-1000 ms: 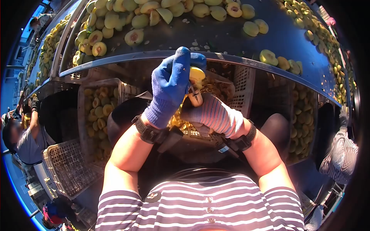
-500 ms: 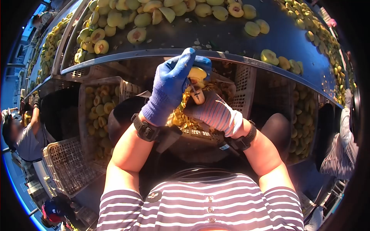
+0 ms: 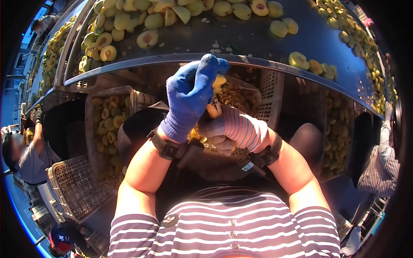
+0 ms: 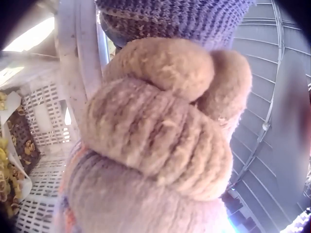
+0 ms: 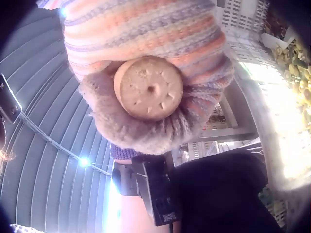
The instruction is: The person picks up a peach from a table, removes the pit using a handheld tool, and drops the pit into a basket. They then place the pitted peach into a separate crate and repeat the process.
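Observation:
In the head view, my left hand point(image 3: 189, 92), in a blue coated glove, grips a yellow peach piece point(image 3: 219, 81) with the thumb raised; most of the fruit is hidden behind the fingers. Just below it, my right hand point(image 3: 234, 129), in a striped knit glove, holds a wooden-handled tool point(image 3: 214, 110) whose working end is hidden by the left hand and fruit. The round butt of that wooden handle point(image 5: 149, 88) shows in the right wrist view, wrapped by the glove. Curled right-hand fingers point(image 4: 155, 136) fill the left wrist view, beneath the left glove's purple cuff point(image 4: 180, 22).
A metal table point(image 3: 254, 45) with many halved peaches point(image 3: 155, 21) spans the front. Below the hands stands a plastic crate point(image 3: 271, 96) with peel scraps point(image 3: 241, 96). Crates of peaches flank both knees, and an upturned crate point(image 3: 77, 187) lies left. Other people sit at both sides.
The left hand has turned slightly, so less of the peach piece and the tool's end shows. The right hand has shifted a little left and lower, staying beneath the left hand.

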`<state>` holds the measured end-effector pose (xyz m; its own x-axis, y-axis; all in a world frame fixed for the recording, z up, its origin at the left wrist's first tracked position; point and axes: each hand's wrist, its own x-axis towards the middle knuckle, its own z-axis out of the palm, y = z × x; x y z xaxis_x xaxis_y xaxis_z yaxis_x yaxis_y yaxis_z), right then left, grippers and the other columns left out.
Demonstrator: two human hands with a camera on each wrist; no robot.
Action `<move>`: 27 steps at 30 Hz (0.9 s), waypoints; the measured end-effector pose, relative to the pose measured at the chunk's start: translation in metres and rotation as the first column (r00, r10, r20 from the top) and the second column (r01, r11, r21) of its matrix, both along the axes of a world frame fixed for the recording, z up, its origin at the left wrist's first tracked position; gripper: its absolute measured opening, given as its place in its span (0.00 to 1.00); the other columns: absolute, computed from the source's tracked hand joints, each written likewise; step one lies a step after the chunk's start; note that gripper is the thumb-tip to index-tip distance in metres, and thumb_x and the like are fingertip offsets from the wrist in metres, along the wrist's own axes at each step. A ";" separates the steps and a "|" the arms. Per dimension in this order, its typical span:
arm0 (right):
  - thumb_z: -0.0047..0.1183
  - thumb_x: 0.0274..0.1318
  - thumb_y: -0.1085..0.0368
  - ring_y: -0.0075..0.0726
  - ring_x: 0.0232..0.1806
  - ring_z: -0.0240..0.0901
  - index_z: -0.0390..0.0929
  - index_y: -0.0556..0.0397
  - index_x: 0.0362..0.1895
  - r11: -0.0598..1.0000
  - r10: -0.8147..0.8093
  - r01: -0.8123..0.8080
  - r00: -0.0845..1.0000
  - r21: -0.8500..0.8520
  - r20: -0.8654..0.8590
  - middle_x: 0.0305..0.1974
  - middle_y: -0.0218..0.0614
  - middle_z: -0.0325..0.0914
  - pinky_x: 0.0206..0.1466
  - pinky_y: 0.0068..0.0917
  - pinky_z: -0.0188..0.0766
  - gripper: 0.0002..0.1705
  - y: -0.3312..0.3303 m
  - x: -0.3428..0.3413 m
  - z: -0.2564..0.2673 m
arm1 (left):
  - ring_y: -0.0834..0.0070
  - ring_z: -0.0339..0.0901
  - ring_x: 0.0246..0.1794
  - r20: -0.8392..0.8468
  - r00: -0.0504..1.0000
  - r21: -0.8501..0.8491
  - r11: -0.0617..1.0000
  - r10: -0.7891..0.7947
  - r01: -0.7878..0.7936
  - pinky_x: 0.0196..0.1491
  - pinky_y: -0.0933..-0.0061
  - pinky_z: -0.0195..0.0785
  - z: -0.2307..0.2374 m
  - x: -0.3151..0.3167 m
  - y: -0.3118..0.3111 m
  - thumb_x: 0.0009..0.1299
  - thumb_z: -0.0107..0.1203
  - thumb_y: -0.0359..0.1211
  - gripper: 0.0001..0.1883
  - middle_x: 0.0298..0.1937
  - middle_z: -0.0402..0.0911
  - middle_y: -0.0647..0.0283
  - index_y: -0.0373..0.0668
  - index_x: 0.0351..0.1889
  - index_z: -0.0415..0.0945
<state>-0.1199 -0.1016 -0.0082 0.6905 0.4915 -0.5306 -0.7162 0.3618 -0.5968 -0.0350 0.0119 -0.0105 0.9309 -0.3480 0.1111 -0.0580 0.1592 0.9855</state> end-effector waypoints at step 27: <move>0.62 0.51 0.57 0.41 0.24 0.73 0.77 0.53 0.24 0.301 0.786 0.549 0.320 -0.780 0.528 0.22 0.41 0.75 0.31 0.33 0.69 0.14 -0.033 -0.037 -0.065 | 0.67 0.82 0.51 0.234 0.961 0.246 0.965 -0.145 0.086 0.57 0.66 0.76 0.025 0.019 0.129 0.80 0.48 0.36 0.20 0.52 0.82 0.54 0.30 0.60 0.74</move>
